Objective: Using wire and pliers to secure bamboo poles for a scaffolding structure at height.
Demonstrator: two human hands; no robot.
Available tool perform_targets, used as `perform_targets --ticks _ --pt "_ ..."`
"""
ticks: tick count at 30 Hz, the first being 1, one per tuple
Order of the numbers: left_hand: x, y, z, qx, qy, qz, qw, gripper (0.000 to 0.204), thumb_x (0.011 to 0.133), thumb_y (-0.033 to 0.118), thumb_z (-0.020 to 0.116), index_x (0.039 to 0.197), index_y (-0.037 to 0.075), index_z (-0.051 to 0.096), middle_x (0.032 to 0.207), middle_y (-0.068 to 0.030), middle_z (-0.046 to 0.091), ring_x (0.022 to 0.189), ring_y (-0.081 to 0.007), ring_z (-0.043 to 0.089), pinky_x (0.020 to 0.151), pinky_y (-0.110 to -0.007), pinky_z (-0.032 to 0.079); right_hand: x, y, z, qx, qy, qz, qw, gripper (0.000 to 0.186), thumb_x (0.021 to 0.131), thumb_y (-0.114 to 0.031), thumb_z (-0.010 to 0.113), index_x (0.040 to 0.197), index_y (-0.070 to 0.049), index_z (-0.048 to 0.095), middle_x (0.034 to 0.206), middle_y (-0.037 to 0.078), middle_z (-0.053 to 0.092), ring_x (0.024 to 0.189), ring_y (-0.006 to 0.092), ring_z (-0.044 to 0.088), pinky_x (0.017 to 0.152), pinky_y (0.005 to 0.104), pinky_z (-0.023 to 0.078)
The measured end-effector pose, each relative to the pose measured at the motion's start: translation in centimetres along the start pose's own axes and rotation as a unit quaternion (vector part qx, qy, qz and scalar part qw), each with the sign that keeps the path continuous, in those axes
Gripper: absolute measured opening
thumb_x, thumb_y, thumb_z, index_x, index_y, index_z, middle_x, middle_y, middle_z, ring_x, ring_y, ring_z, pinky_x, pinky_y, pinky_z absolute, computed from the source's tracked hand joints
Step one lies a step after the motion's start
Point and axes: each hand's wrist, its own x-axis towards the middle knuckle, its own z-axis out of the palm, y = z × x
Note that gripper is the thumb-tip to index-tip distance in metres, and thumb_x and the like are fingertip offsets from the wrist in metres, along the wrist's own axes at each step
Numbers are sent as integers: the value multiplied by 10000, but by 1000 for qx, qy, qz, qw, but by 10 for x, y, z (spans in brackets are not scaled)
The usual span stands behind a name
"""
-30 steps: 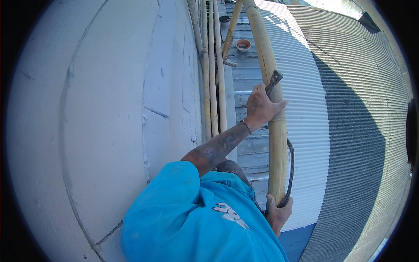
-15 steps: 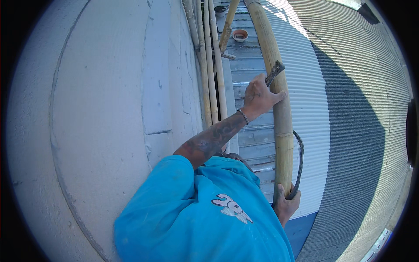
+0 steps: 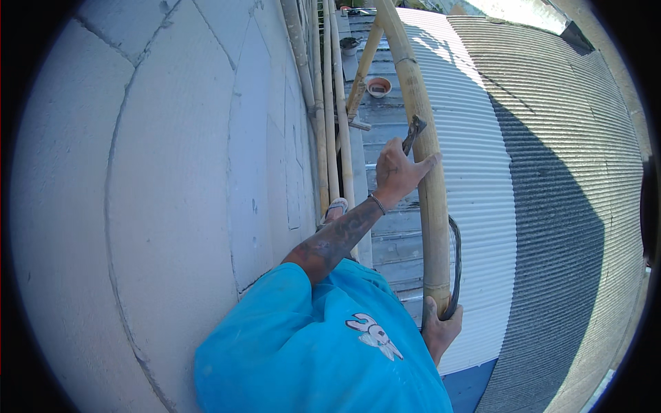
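A thick bamboo pole [image 3: 432,234] runs lengthwise along my right side. My left hand [image 3: 401,168], at the end of a tattooed forearm with a bracelet, is closed around a dark hand tool [image 3: 414,134] whose exact kind I cannot make out. The tool's head lies against the pole, and the thumb touches the pole's surface. Lower down, my right hand [image 3: 441,330] grips the pole and a loop of dark wire [image 3: 457,258] that bows out along its right side. Part of the right hand's grip is hidden behind the pole.
At left rises a pale panelled wall [image 3: 179,172]. Several thinner bamboo poles [image 3: 329,124] run beside it, near my foot [image 3: 337,208]. A slanted bamboo brace [image 3: 365,65] meets the thick pole. Below lie a small pot [image 3: 379,87], white corrugated roofing [image 3: 478,206] and grey roofing [image 3: 551,179].
The whole view has shifted, with the pot lower and my foot now showing. Both hands keep their grips, and the pole appears slightly farther left.
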Motion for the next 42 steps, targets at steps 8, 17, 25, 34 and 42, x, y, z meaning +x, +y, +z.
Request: perform_targets --ticks 8,17,25,34,42 --pt "61 -1 -6 20 -78 49 996 602 617 421 765 875 -51 495 873 -171 502 770 -251 542 659 -371 463 53 -87 51 -83 23 10 996 444 656 -250 804 881 28 540 753 165 612 697 325 599 667 391 471" --pt "191 -21 -29 -45 90 72 992 543 647 448 755 746 -19 495 748 -122 478 657 -217 504 568 -355 429 84 -133 93 -36 69 -9 997 433 663 -259 801 842 30 532 732 165 598 683 271 583 636 382 451" --pt "241 -25 -11 -10 57 122 991 519 642 417 762 722 -12 482 744 -146 490 674 -257 513 590 -374 424 113 -169 120 -28 72 -24 997 410 683 -201 787 922 41 559 846 162 620 788 243 599 707 370 466" --pt "247 -14 -22 -18 -48 87 995 536 656 420 751 799 -37 510 807 -170 507 755 -279 532 671 -368 457 163 -210 154 3 48 -1 999 438 682 -181 787 978 51 563 848 173 626 790 233 607 711 360 476" --pt "315 -19 -40 18 -90 77 993 635 649 528 735 803 -46 512 830 -138 500 746 -219 530 641 -349 451 203 -264 190 31 49 -26 998 418 696 -226 777 945 33 563 793 172 625 720 269 615 661 369 477"
